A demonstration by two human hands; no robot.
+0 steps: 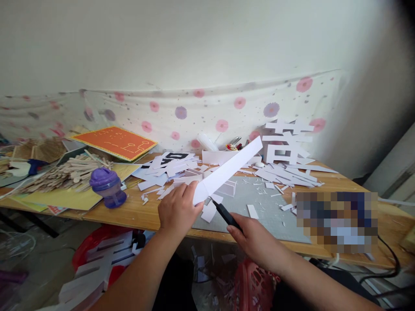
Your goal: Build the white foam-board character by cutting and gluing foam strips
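Observation:
My left hand grips the near end of a long white foam-board strip that slants up and to the right above the table. My right hand holds a black-handled craft knife, its tip touching the strip's lower end next to my left fingers. Below them lies a grey cutting mat on the wooden table, strewn with small white offcuts.
White cut-out characters lean on the flowered cloth at the back. A purple lidded cup, popsicle sticks, an orange board and yellow sheets sit left. A red basket and white letters are under the table.

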